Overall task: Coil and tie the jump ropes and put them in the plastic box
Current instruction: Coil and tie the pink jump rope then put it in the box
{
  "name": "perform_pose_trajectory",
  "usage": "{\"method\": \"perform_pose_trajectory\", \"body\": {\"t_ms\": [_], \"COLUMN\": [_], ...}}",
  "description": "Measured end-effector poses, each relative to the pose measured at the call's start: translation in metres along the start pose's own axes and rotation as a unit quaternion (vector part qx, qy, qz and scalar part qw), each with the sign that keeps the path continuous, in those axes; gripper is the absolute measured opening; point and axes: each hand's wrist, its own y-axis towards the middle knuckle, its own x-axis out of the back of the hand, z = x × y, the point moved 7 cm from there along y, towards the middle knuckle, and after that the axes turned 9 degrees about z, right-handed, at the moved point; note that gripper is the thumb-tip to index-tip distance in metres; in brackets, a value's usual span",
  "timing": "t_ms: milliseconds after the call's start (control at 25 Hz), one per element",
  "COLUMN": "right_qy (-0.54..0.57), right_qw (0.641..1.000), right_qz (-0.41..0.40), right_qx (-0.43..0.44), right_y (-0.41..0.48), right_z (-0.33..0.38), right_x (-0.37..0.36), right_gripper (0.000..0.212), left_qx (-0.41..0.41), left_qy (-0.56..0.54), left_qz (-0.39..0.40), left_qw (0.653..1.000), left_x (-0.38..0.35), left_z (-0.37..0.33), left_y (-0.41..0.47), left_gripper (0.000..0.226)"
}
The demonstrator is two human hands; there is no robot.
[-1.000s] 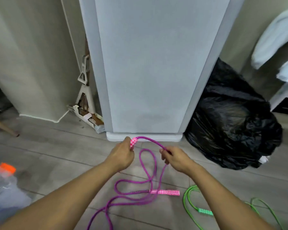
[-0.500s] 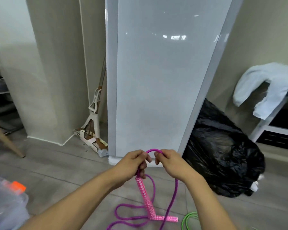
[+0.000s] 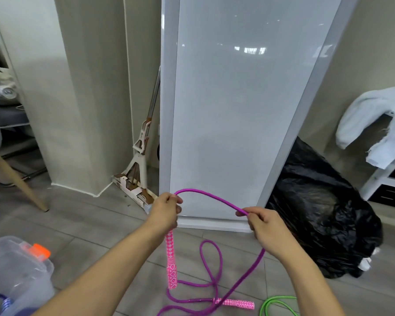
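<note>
Head view: left hand [image 3: 167, 209] grips purple jump rope [image 3: 214, 198] at top of pink handle [image 3: 171, 258], which hangs down; right hand [image 3: 263, 224] pinches rope further along, arc between hands; remaining rope, second handle [image 3: 236, 303] on floor [image 3: 89, 220]; green rope [image 3: 274, 303] beside it; plastic box [image 3: 21, 265] lower left

The grey floor [image 3: 78, 224] bears purple rope [image 3: 209, 241], a pink handle [image 3: 237, 303] and a green rope [image 3: 276, 298] below the right fingers [image 3: 255, 215], and a plastic box [image 3: 16, 270] left of the left fingers [image 3: 176, 200].
</note>
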Motion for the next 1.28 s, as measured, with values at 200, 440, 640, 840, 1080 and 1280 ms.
{"method": "perform_pose_trajectory", "body": {"t_ms": [200,440,640,840,1080,1280], "right_qy": [0.088,0.043,-0.045,-0.069,-0.071,-0.096], "right_qw": [0.994,0.991,0.995,0.995,0.994,0.983], "right_qz": [-0.023,-0.097,-0.029,-0.021,0.047,0.151], "right_qx": [0.056,0.079,0.083,0.066,0.074,0.046], "right_y": [0.001,-0.004,0.001,-0.004,-0.006,-0.005], "right_z": [0.038,0.049,0.049,0.048,0.055,0.048], "right_x": [-0.040,-0.059,-0.085,-0.087,-0.094,-0.104], "right_gripper": [0.018,0.010,0.031,0.009,0.025,0.017], "left_qx": [0.025,0.042,0.053,0.043,0.039,0.028], "left_qy": [-0.144,-0.189,-0.202,-0.136,-0.131,-0.329], "left_qz": [0.120,0.160,0.127,0.163,0.067,-0.021], "left_qw": [0.982,0.968,0.970,0.976,0.988,0.944], "left_x": [-0.029,-0.043,-0.038,-0.039,-0.018,0.016], "left_z": [-0.007,0.000,0.004,-0.002,-0.006,-0.008], "left_y": [-0.018,-0.023,-0.021,-0.025,-0.016,0.006], "left_gripper": [0.029,0.022,0.020,0.023,0.020,0.024]}}
